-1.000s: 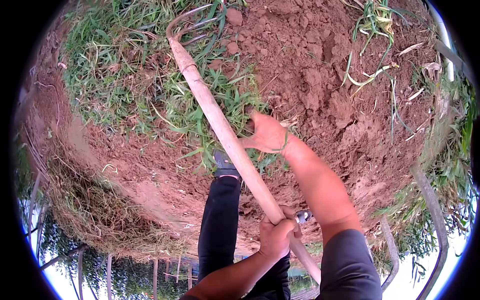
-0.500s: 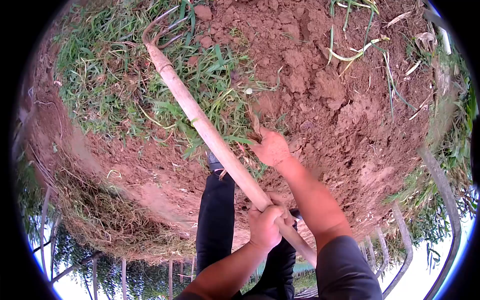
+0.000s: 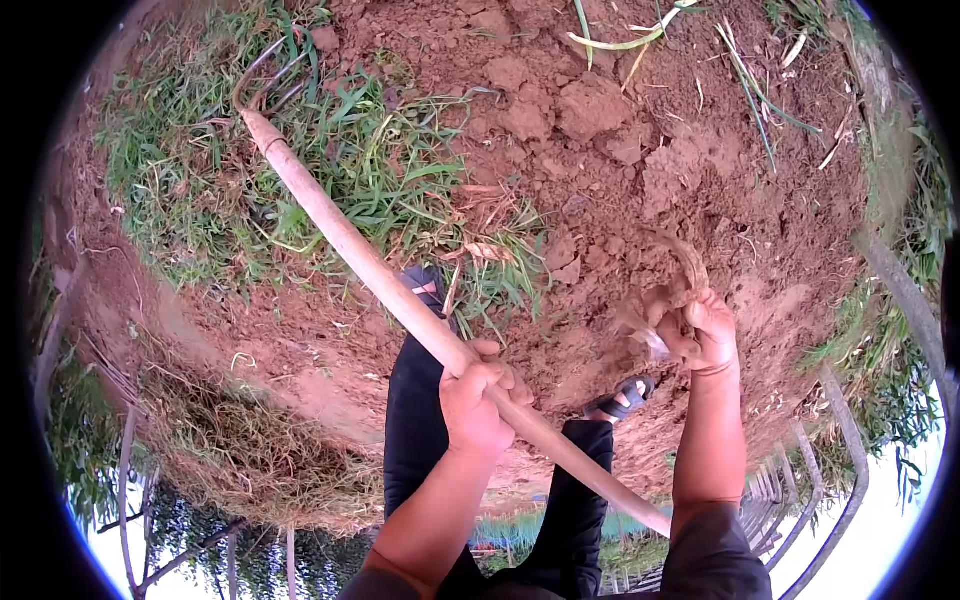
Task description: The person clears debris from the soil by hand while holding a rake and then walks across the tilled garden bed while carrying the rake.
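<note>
My left grip (image 3: 478, 402) is closed round the fork (image 3: 352, 243), its prongs (image 3: 286, 72) at the grass (image 3: 375, 165), probably steadying it one-handed so my right grip (image 3: 711, 335) can clasp a blurred brown clump (image 3: 660, 305) above the soil (image 3: 600, 110).

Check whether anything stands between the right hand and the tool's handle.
In view, a sandal shows between the right hand and the handle, but seems lower than both. Nothing else visible blocks; that hand holds a brown clump.
</note>
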{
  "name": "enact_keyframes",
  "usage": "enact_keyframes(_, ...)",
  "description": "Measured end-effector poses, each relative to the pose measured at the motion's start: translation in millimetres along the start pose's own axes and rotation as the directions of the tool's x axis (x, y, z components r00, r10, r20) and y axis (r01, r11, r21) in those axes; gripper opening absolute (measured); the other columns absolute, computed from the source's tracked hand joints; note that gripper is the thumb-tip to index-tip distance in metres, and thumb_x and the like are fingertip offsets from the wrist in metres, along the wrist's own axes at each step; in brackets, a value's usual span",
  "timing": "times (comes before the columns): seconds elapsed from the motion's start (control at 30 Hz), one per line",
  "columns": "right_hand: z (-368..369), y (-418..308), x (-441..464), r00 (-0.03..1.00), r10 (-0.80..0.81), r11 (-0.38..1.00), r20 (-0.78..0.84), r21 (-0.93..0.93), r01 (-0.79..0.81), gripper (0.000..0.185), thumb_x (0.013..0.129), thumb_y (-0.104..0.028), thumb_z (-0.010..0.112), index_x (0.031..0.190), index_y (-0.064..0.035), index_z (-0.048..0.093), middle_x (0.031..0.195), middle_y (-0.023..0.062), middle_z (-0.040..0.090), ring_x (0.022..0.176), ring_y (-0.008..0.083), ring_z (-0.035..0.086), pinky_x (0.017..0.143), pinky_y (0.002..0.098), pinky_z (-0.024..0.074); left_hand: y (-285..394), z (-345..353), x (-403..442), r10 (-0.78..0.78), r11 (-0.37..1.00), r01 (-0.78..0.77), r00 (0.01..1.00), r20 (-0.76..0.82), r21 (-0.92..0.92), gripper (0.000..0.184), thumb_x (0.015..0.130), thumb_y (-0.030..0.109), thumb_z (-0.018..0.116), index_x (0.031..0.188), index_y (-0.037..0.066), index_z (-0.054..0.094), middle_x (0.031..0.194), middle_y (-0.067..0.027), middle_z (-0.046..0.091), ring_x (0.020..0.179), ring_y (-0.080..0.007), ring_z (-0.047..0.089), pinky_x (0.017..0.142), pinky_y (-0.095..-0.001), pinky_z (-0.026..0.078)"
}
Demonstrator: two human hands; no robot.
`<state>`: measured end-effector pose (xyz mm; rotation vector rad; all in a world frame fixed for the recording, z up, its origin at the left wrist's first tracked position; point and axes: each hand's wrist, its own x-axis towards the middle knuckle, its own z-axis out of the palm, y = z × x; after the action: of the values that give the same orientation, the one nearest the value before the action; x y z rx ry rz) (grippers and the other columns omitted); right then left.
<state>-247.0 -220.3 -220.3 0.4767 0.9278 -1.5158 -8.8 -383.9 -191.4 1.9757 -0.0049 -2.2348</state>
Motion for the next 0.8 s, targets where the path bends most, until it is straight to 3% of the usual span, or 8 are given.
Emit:
enact_keyframes(0.07,-86,39,2,0.84,-0.192,0.361,-0.507,-0.833,-0.42,0.022,0.094,-0.021,0.068,0.113,-0.008,0.067,0.092,0.0031,0.069,0.048,0.0048,0.047,0.048,0.0223,0.0436,-5,3,2,0.053,0.999,-0.053,0.999,-0.002,-0.005,0.03,0.079,0.007,0.055,0.108,0.004,0.052,0.07,-0.0081,0.05,0.053,-0.0239,0.052,0.053,-0.0426,0.049)
enact_keyframes(0.13,-74,23,-23,0.79,-0.189,0.542,-0.584,-0.732,-0.412,0.02,0.096,-0.016,0.064,0.115,-0.0097,0.067,0.1,0.002,0.072,0.05,0.0038,0.047,0.045,0.0203,0.0402,-9,0,5,0.075,0.997,-0.075,0.997,0.003,0.015,0.027,0.08,0.008,0.056,0.106,0.005,0.053,0.07,-0.0053,0.05,0.052,-0.0226,0.051,0.052,-0.0415,0.049)
enact_keyframes(0.23,-70,2,-66,0.88,-0.152,0.983,-0.451,-0.165,0.086,0.018,0.095,-0.012,0.064,0.11,-0.0037,0.071,0.091,0.0068,0.072,0.049,0.0032,0.041,0.046,0.0192,0.0342,-15,-3,10,0.096,0.994,-0.095,0.995,-0.003,0.055,0.026,0.08,0.009,0.057,0.106,0.006,0.054,0.069,-0.0045,0.05,0.052,-0.0219,0.051,0.052,-0.041,0.049)
enact_keyframes(0.27,-90,1,-68,0.845,-0.192,0.928,-0.499,-0.373,-0.009,0.017,0.095,-0.016,0.065,0.107,-0.0046,0.071,0.087,0.0055,0.072,0.052,0.0065,0.049,0.049,0.0226,0.0397,-17,-3,10,0.107,0.992,-0.104,0.994,-0.026,0.077,0.026,0.08,0.009,0.057,0.105,0.006,0.054,0.069,-0.0045,0.05,0.052,-0.0215,0.051,0.052,-0.0407,0.049)
enact_keyframes(0.33,-113,17,-68,0.663,-0.567,0.034,-0.489,-0.818,-0.575,0.019,0.094,-0.021,0.065,0.102,-0.0045,0.07,0.079,0.0091,0.069,0.06,0.0143,0.059,0.058,0.0291,0.0475,-18,-3,14,0.129,0.986,-0.124,0.991,-0.039,0.11,0.025,0.08,0.01,0.057,0.105,0.006,0.054,0.069,-0.0046,0.05,0.052,-0.0211,0.051,0.052,-0.0405,0.049)
enact_keyframes(0.43,-103,32,-71,0.697,-0.51,0.383,-0.504,-0.858,-0.341,0.021,0.092,-0.024,0.065,0.098,-0.0039,0.067,0.076,0.0158,0.066,0.07,0.0252,0.064,0.069,0.0355,0.0509,-21,-10,16,0.159,0.978,-0.156,0.987,-0.005,0.139,0.023,0.08,0.01,0.056,0.103,0.008,0.054,0.068,-0.004,0.05,0.051,-0.0199,0.05,0.053,-0.0397,0.049)
enact_keyframes(0.53,-116,61,-39,0.803,-0.36,0.116,-0.475,-0.877,-0.466,0.03,0.088,-0.029,0.063,0.107,-0.0071,0.069,0.088,0.0209,0.069,0.086,0.0394,0.067,0.081,0.0466,0.052,-24,-5,14,0.169,0.966,-0.166,0.986,0.003,0.198,0.02,0.083,0.014,0.056,0.103,0.009,0.055,0.071,-0.0019,0.049,0.058,-0.0177,0.05,0.055,-0.0369,0.048)
enact_keyframes(0.8,-80,120,101,0.91,-0.23,0.029,-0.345,-0.937,-0.348,0.055,0.091,-0.024,0.055,0.145,-0.0231,0.044,0.122,0.0188,0.066,0.113,0.0367,0.062,0.1,0.0439,0.0477,-28,-14,18,0.201,0.952,-0.192,0.979,-0.014,0.24,0.02,0.083,0.012,0.056,0.103,0.008,0.054,0.07,-0.0034,0.051,0.056,-0.019,0.051,0.055,-0.0374,0.048)
